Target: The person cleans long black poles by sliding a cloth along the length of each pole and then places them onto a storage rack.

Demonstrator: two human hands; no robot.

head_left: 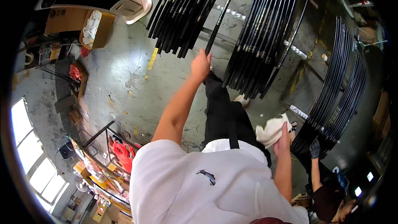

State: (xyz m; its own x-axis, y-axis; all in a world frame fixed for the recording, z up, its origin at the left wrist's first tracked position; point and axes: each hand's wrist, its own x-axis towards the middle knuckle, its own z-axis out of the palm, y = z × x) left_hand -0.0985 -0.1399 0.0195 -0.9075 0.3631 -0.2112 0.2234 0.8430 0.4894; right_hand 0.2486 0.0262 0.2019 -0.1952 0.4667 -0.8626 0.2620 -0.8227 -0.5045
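Observation:
My left hand (201, 65) is stretched forward, fingers wrapped round the thick butt end of a black fishing rod (216, 27). That rod lies in the gap between two rows of similar rods, the left row (186, 12) and the middle row (262, 33). My right hand (282, 143), lower and to the right, grips a crumpled white cloth (271, 131). The cloth is apart from the rods. One more single rod (292, 41) lies just right of the middle row.
Metal racks (219, 36) carry the rods. At right, a co-worker (327, 197) has a gloved hand at more rods (331, 95). A cardboard box (101, 29) stands at far left. Lower left is a shelf with red coils (122, 151). Grey floor (124, 74) lies between.

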